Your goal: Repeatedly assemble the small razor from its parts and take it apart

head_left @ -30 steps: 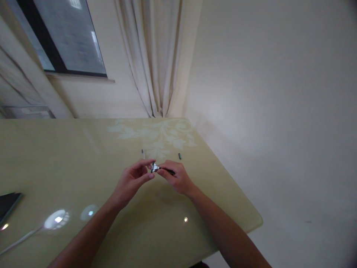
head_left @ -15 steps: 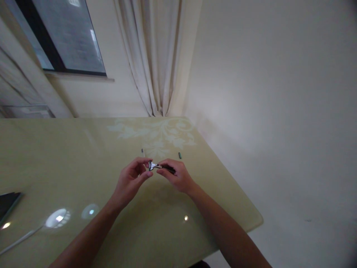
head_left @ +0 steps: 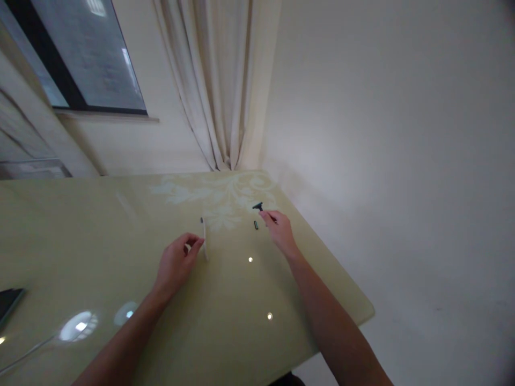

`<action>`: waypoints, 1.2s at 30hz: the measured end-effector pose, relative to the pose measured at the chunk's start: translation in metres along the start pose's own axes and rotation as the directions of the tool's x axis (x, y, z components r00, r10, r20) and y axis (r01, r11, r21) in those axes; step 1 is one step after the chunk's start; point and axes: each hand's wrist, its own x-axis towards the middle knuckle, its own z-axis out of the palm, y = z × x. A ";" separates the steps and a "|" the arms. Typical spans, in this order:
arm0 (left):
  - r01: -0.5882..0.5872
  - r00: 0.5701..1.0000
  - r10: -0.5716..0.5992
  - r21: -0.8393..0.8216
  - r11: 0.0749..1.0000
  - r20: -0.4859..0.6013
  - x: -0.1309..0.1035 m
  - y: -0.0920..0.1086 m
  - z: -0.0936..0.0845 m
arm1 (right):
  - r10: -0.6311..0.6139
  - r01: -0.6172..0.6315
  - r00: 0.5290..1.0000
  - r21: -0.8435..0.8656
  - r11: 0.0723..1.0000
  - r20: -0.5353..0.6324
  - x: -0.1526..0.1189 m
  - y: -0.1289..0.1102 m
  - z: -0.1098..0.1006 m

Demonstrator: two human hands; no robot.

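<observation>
A dark razor (head_left: 258,206) with a T-shaped head is in my right hand (head_left: 280,229), whose fingers are closed round its handle; the head points up and away, over the far right of the table. My left hand (head_left: 179,264) is closed in a pinch at the middle of a slim white toothbrush (head_left: 205,231) with a grey head. The fingertips meet the handle's left side; whether the brush is lifted is hard to see. A small dark green-and-black piece (head_left: 256,225), perhaps a razor cartridge, lies just left of the right hand.
The glossy pale green table (head_left: 225,321) has a white floral pattern at its far end. A dark flat object (head_left: 10,303) and a white cable (head_left: 28,353) lie at the left. Curtains (head_left: 217,96) and a white wall (head_left: 386,161) border the table.
My left hand has let go of the razor's head and moved left and down to the toothbrush. My right hand has carried the razor right and away. The view has shifted slightly.
</observation>
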 end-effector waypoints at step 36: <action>-0.057 0.998 0.056 0.324 0.944 0.013 -0.015 0.020 0.017 | 0.125 -0.160 0.986 -0.400 0.902 -0.111 0.009 0.030 0.003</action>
